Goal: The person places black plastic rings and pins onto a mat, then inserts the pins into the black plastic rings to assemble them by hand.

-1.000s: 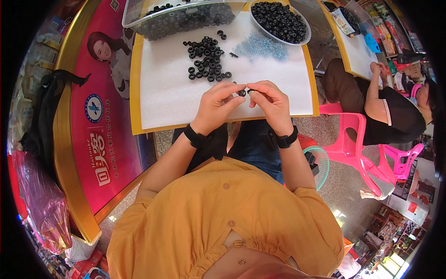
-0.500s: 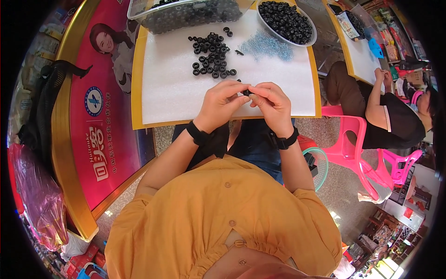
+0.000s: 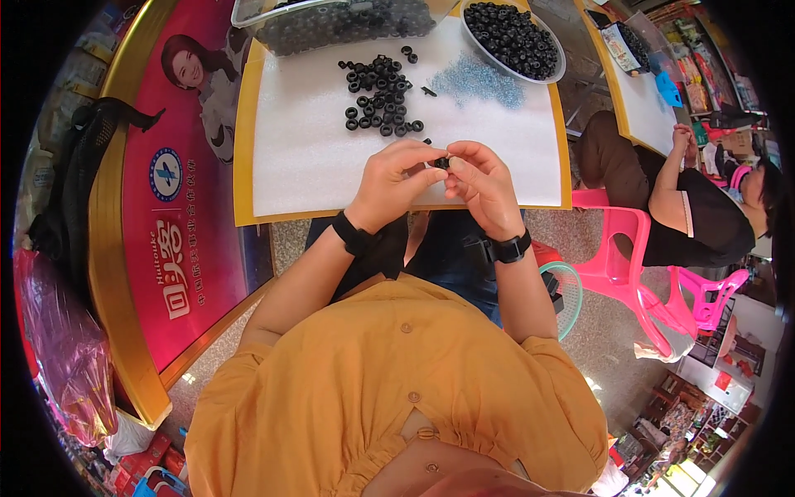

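Note:
Between my two hands, over the near edge of the white-topped table (image 3: 306,166), is a small black ring-shaped part (image 3: 441,163). My left hand (image 3: 396,184) pinches it from the left with thumb and fingertips. From the right, the thumb and fingers of my right hand (image 3: 484,186) close on the same part, and they hide some of it. Beyond my hands lies a loose group of black rings (image 3: 381,103). A small dark piece (image 3: 428,92) rests to the right of that group, beside a spread of tiny pale-blue beads (image 3: 479,81).
A clear plastic bin (image 3: 348,33) of black parts stands at the table's far left. At the far right is a white bowl (image 3: 561,70) filled with black rings. A pink chair (image 3: 617,248) and a seated person (image 3: 704,199) at another table are to my right.
My right hand's fingers have shifted slightly on the small black part, and more of it shows. My left hand keeps its pinch. The things on the table stay as they were.

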`<move>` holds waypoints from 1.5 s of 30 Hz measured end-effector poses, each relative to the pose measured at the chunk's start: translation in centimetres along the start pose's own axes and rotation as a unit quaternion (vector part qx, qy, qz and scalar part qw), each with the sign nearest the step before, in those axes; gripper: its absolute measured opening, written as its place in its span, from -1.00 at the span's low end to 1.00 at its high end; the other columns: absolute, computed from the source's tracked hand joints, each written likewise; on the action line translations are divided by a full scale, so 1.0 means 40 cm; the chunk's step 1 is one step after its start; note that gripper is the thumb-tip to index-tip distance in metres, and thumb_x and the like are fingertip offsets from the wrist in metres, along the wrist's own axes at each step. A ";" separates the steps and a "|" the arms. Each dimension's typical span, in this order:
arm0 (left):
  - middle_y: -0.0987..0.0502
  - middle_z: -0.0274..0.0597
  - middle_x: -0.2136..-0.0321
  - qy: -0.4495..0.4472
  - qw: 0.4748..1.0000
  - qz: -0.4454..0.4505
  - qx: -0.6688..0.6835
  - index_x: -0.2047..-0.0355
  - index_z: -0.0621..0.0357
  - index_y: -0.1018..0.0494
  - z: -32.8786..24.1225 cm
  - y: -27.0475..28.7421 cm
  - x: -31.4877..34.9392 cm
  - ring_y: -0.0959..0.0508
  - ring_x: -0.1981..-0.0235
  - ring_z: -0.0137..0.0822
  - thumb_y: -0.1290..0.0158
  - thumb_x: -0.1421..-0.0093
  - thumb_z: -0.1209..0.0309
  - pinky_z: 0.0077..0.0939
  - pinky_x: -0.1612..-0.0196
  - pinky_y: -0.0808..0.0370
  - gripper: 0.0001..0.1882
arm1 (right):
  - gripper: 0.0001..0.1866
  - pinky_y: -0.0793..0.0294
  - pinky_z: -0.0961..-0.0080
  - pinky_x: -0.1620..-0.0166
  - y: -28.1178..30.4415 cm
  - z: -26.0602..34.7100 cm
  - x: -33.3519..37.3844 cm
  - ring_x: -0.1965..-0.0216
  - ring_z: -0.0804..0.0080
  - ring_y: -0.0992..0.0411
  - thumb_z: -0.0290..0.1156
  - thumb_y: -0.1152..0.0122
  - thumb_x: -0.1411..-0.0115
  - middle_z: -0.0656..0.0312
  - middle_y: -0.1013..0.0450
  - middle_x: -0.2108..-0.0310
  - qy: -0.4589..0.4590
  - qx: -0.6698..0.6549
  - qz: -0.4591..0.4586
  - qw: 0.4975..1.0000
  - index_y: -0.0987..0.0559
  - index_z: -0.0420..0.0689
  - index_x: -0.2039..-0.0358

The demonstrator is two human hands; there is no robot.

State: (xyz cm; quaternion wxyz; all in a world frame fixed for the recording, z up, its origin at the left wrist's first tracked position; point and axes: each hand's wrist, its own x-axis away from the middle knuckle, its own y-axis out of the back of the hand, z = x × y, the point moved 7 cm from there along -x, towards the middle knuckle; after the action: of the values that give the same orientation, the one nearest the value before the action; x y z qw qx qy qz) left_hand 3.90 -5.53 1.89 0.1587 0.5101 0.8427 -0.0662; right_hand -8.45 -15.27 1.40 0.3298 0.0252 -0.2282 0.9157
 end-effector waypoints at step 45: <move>-0.61 -0.19 0.30 -0.041 0.998 -0.007 -0.054 0.13 0.13 -0.64 -0.021 0.001 0.005 -0.57 0.37 -0.40 -0.27 -0.11 0.52 -0.57 0.37 -0.51 -0.72 | -0.86 -0.59 0.59 0.40 -0.010 0.017 0.030 0.45 0.53 -0.51 -0.51 -0.24 -0.29 0.19 -0.54 0.41 0.030 0.032 -0.034 0.998 -0.58 -0.29 0.19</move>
State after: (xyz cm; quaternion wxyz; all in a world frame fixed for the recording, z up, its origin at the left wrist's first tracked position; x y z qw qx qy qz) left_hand 3.68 -5.10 2.62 0.2195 0.4920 0.8414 -0.0427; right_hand -9.20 -14.60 2.42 0.3664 0.0155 -0.1880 0.9111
